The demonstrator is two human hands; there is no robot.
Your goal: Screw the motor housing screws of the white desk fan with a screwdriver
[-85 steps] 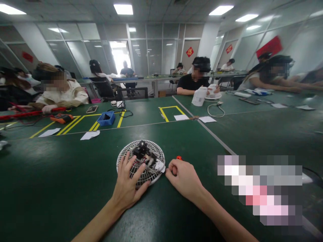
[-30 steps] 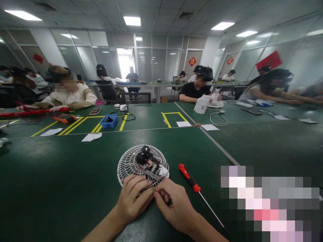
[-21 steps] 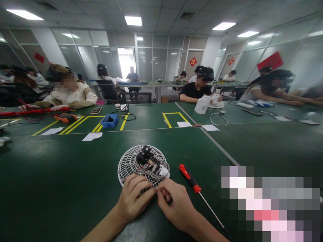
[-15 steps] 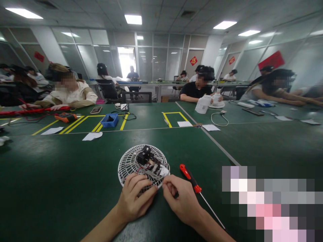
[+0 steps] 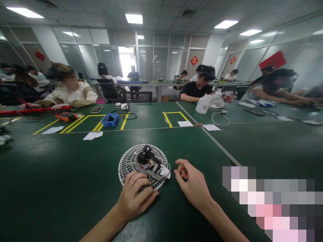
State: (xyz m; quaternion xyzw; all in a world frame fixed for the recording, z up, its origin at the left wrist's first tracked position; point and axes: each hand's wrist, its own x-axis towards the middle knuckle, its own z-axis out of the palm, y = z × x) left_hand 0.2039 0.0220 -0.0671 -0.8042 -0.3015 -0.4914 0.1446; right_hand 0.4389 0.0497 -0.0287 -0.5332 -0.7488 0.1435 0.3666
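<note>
A round white fan grille [image 5: 126,164] lies on the green table, with a small motor assembly [image 5: 145,155] of black parts, grey cable and wires on top. My left hand [image 5: 136,196] is closed on the grille's near edge, its fingers over the bars and its thumb by the rim. To the right of the grille, my right hand [image 5: 193,183] hovers apart from it. Its thumb and forefinger are parted with nothing visible between them, and the other fingers are curled. The red and black screwdriver seen earlier is hidden behind my right hand and forearm.
Beyond the grille are paper slips [image 5: 93,135], a blue bin [image 5: 110,120], an orange multimeter [image 5: 67,116] and a phone [image 5: 96,109]. Across the table, a co-worker in black [image 5: 193,89] sits by white fan parts [image 5: 204,103]. A blurred-out patch covers the lower right.
My right hand has moved right and slightly up, off the grille's edge, and its thumb and forefinger have parted. It now covers the screwdriver. My left hand stays on the grille.
</note>
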